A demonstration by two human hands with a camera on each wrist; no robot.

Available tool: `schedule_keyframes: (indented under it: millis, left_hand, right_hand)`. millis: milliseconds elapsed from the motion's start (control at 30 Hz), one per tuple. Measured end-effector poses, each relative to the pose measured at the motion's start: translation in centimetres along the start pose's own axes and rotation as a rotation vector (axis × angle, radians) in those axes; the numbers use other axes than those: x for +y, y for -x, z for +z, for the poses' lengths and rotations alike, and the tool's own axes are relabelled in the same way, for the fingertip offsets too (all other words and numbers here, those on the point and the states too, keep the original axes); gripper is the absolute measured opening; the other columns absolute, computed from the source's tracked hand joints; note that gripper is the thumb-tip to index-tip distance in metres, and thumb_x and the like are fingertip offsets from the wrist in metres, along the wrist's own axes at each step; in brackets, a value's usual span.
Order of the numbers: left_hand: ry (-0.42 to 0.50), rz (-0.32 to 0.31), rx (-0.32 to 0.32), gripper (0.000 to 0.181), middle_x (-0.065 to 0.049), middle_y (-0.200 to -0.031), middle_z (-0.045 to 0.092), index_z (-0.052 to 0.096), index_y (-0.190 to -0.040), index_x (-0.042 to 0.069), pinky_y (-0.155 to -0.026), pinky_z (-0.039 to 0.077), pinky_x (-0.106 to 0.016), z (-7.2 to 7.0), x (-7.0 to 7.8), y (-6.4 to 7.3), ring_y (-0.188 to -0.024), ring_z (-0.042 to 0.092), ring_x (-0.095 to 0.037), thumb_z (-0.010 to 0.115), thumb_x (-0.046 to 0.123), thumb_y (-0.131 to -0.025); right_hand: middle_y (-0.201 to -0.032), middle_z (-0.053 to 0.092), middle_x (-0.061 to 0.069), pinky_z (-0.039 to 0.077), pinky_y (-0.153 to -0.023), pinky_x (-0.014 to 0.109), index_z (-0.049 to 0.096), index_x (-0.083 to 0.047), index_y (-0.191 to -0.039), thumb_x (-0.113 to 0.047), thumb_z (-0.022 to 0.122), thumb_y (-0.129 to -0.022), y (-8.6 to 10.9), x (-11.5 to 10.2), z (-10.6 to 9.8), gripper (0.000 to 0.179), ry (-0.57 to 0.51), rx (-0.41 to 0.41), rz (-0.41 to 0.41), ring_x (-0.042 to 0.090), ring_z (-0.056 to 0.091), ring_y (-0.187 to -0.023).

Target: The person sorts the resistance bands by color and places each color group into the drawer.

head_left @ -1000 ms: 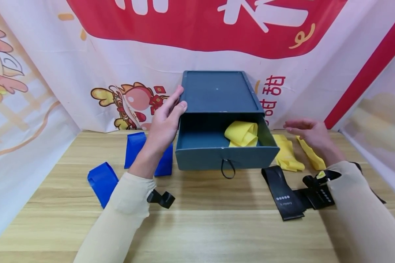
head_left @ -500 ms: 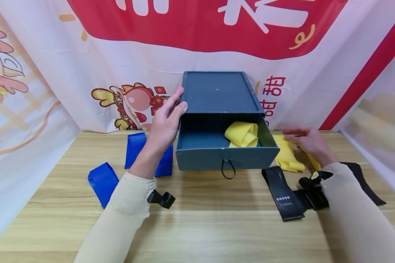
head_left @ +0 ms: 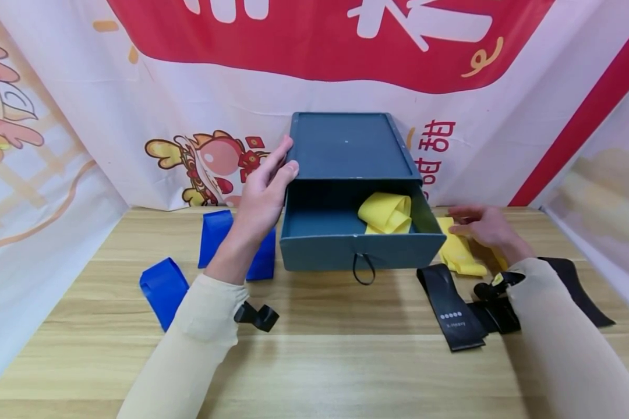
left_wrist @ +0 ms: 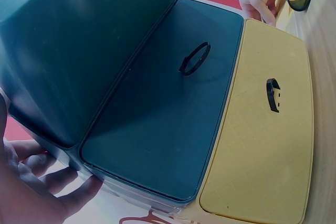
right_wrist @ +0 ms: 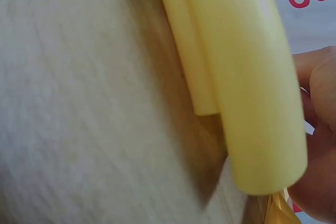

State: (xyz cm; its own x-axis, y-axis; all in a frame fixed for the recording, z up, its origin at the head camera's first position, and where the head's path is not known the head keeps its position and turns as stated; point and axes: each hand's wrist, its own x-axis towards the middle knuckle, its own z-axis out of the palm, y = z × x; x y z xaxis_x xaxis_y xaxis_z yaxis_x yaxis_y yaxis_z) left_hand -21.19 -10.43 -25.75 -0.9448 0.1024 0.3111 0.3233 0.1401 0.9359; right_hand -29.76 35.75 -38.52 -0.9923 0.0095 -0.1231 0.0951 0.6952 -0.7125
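My left hand rests against the left side of a dark teal drawer unit, thumb at the front top edge. The unit's top drawer is pulled out and holds a loosely folded yellow resistance band. Below it, the left wrist view shows a closed teal drawer and a closed yellow drawer. To the right of the unit, my right hand pinches the far end of a yellow resistance band, which fills much of the right wrist view. Another yellow band is mostly hidden behind this hand.
Black resistance bands lie nearer on the right, one strip passing under the right forearm. On the left are blue bands, partly covered by the left arm. A printed cloth hangs behind the wooden table.
My right hand has moved left and down onto the yellow band beside the unit, and that band has shifted slightly. My left hand and the drawer have stayed put.
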Motion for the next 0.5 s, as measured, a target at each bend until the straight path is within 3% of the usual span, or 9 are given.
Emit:
schedule_keyframes:
  millis: [267,500]
  left_hand:
    - [-0.021,-0.023,0.011,0.056,0.017,-0.172,0.036,0.038,-0.166,0.027,-0.132,0.030,-0.032,-0.01,0.16,-0.01,-0.160,0.030,-0.003,0.050,0.037,-0.113]
    - [-0.020,-0.016,0.008,0.055,0.016,-0.172,0.036,0.038,-0.166,0.026,-0.132,0.030,-0.032,-0.03,0.14,-0.01,-0.160,0.030,-0.004,0.050,0.036,-0.113]
  right_hand:
    - [-0.139,0.052,0.023,0.049,-0.090,0.040,0.057,-0.007,-0.153,-0.018,0.069,-0.103,0.14,-0.43,-0.07,0.053,0.038,-0.030,0.036,0.037,0.046,-0.118]
    - [-0.136,0.054,0.023,0.047,-0.089,0.042,0.062,-0.004,-0.146,-0.023,0.068,-0.104,0.42,-0.66,-0.08,0.046,0.072,-0.036,0.043,0.037,0.046,-0.115]
